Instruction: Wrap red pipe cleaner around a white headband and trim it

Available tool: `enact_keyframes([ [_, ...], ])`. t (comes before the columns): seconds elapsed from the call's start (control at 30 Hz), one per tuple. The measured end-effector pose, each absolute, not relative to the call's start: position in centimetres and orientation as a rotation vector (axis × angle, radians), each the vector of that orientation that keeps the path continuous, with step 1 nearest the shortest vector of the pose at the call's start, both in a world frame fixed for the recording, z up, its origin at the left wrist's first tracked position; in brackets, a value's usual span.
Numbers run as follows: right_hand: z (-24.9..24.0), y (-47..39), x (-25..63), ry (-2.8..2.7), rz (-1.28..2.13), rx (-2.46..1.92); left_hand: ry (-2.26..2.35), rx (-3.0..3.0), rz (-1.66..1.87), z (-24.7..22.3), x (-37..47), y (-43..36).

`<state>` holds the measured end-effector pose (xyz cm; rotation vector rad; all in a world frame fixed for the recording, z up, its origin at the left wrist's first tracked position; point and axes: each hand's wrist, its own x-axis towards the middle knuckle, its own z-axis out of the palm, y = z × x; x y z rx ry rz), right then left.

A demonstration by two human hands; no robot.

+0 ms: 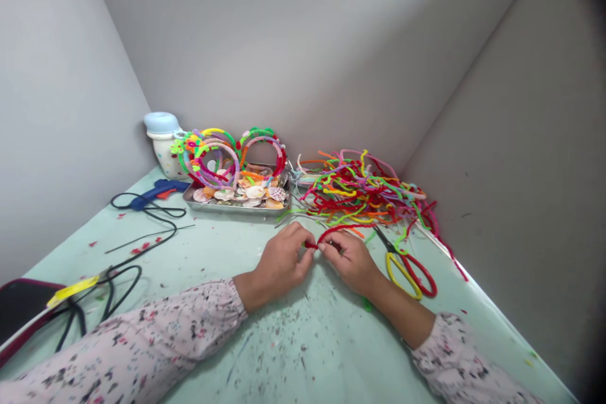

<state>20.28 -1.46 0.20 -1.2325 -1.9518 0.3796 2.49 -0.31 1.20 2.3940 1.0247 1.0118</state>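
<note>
Both my hands meet over the middle of the table, pinching one red pipe cleaner (348, 226). My left hand (284, 259) is closed, thumb and forefinger on the short end of it. My right hand (349, 262) also pinches it, close to the left fingertips, and the longer part runs off to the right above my knuckles. Part of the pipe cleaner is hidden by my fingers. Beside my right wrist lie scissors (411, 271) with red and yellow handles, their blades pointing toward the pile of colourful pipe cleaners (364, 189).
A metal tray (237, 207) holds shells, with colourful wrapped headbands (262, 139) standing on it. Left of it are a white jar with a blue lid (163, 145), a blue glue gun (158, 192) and looping black cable (168, 237). Grey walls enclose the table's back and right.
</note>
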Motion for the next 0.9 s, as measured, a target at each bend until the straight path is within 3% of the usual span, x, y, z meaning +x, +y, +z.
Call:
enact_keyframes([
  [0.9, 0.67, -1.43, 20.17, -1.943, 0.429, -1.184, 1.023, 2.354, 1.052, 0.81, 2.61, -0.16],
])
